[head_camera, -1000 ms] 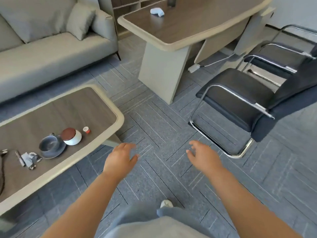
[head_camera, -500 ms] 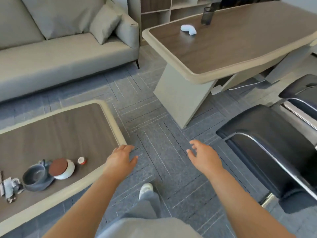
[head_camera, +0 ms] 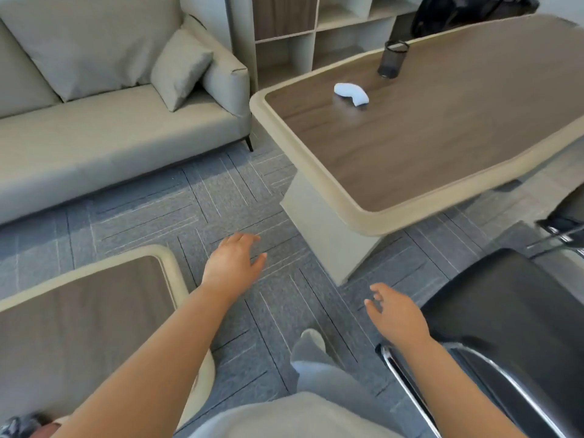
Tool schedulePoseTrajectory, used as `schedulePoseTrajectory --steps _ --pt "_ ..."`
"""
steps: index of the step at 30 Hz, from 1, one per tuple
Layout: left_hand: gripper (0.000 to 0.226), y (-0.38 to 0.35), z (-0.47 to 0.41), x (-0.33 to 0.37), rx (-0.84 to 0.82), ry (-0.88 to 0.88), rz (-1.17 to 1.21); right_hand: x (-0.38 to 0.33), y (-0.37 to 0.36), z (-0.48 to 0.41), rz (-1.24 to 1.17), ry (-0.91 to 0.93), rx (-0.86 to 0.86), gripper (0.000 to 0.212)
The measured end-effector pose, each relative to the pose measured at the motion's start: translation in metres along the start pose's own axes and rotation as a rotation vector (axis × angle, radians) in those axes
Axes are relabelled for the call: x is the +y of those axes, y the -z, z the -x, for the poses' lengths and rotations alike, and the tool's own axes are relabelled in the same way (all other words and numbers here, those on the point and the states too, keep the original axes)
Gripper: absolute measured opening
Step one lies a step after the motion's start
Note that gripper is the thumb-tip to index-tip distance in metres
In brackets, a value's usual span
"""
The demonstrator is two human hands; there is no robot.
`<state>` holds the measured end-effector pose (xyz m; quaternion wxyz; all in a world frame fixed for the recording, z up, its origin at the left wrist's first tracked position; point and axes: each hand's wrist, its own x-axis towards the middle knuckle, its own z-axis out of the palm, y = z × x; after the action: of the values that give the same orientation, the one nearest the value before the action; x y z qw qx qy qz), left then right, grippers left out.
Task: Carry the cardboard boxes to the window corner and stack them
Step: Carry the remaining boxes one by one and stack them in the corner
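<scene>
No cardboard box shows in the head view. My left hand (head_camera: 232, 263) is stretched out over the grey carpet, fingers apart and holding nothing, just right of the low coffee table's corner. My right hand (head_camera: 396, 314) hangs lower and to the right, also spread and bare, beside the black chair's seat. One foot in a grey sock (head_camera: 311, 341) is set forward on the carpet between my arms.
A low coffee table (head_camera: 172, 270) lies at the left. A large desk (head_camera: 319, 184) with a white object (head_camera: 351, 93) and a dark mesh cup (head_camera: 392, 58) fills the right. A black chair (head_camera: 505, 327) is close right. A beige sofa (head_camera: 94, 143) and shelves (head_camera: 303, 36) stand behind.
The view has moved forward and swung left: the desk and sofa are nearer, the chair slid to the lower right, the coffee table's dishes dropped almost out of view. Both hands stay bare.
</scene>
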<state>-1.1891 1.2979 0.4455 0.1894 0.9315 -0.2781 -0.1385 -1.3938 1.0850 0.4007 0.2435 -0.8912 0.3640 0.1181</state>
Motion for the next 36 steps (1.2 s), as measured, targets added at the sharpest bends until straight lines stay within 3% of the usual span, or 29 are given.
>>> schedulePoseTrajectory --steps 4,8,18,25,36 --pt "0.041 0.004 -0.048 0.000 0.018 0.132 0.042 -0.034 0.025 -0.082 0.106 0.151 -0.073 0.033" --pt "0.042 0.015 -0.080 -0.019 0.058 0.282 0.070 -0.097 0.049 -0.156 0.159 0.349 -0.091 0.043" --pt "0.043 0.055 -0.145 -0.124 0.158 0.640 0.127 -0.281 0.069 -0.310 0.184 0.630 -0.059 0.039" --pt "0.044 0.131 -0.262 -0.214 0.193 0.563 0.105 -0.384 0.053 -0.397 0.199 0.591 -0.098 0.041" --pt "0.045 0.234 -0.468 -0.276 0.247 0.371 0.041 -0.456 0.053 -0.515 0.147 0.381 -0.113 0.038"
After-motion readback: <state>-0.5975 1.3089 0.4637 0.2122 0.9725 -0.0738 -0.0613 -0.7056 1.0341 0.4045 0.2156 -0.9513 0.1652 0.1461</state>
